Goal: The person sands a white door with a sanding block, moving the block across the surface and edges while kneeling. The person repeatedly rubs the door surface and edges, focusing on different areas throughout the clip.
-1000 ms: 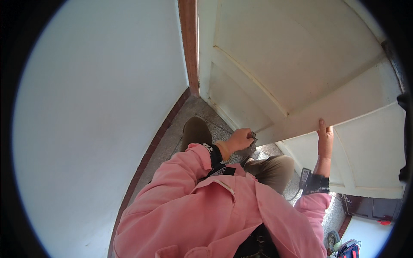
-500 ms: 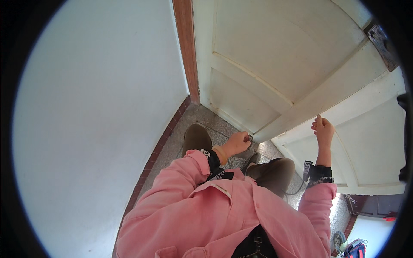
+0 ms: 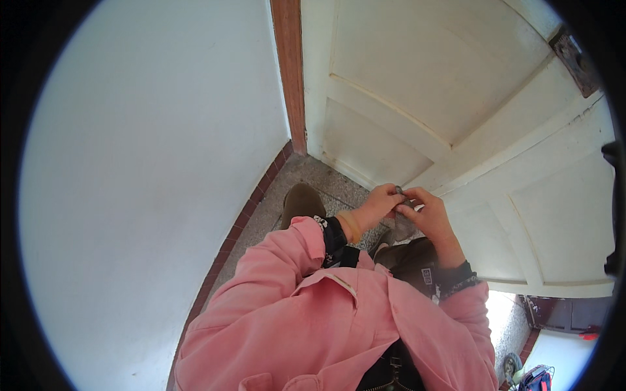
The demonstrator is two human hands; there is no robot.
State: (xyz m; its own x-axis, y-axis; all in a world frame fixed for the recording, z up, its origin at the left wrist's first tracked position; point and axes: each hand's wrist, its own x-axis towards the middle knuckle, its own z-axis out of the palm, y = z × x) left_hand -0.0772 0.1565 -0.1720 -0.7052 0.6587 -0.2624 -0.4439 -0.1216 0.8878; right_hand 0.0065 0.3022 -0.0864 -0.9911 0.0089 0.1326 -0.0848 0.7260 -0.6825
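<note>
My left hand [image 3: 378,204] and my right hand [image 3: 427,214] meet low in front of the door's bottom corner. Between them hangs a limp grey piece of cloth [image 3: 405,227], like a rag, with a dark bunched end [image 3: 399,190] showing above the fingers. The left fingers are closed on it. The right thumb and fingers pinch it from the other side. Behind the hands stands the cream panelled door [image 3: 391,140], its lower edge partly hidden by them. My knees are bent on either side of the left forearm.
A white wall [image 3: 156,176] with dark red skirting tiles [image 3: 242,221] runs along the left. The brown door frame [image 3: 290,72] rises beside it. A second cream door panel [image 3: 495,241] is at right, and a worn metal lock plate [image 3: 575,62] sits upper right. Speckled floor [image 3: 313,173] shows below.
My right hand has come down and left from beside the door edge to join the left hand at the cloth. The left hand has moved slightly right and up.
</note>
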